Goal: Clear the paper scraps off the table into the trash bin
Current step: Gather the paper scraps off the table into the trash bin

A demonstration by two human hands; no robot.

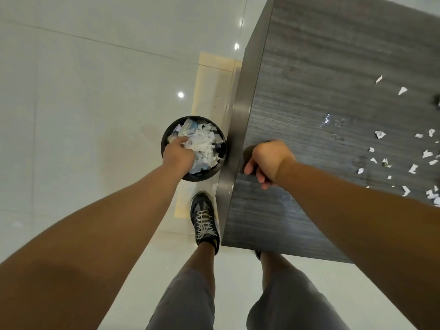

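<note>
White paper scraps [404,160] lie scattered along the right side of the dark wood-grain surface [309,91], thickest toward its right edge, with a few single bits farther up near the far right. More crumpled white paper [202,144] fills the round black trash bin [166,136], which stands on the floor just beside the surface's left edge, its rim close to the metal-coloured side panel [234,144].

The left hand [178,153] reaches down into the bin's mouth, knuckles up, fingers curled among the crumpled paper at the top of the heap; whether this grip is clenched on any of it or only touching it cannot be told from this angle. The right hand [266,160] hangs over the left edge of the surface near its near-left corner, fingers loosely curled downward, the grip released and holding nothing visible, well apart from the scraps on the right.

Below, a black shoe with pale laces [204,220] stands on the glossy light tiled floor [83,91] beside the near-left corner of the surface, just near the bin. Grey shorts [185,301] cover both legs at the bottom.
</note>
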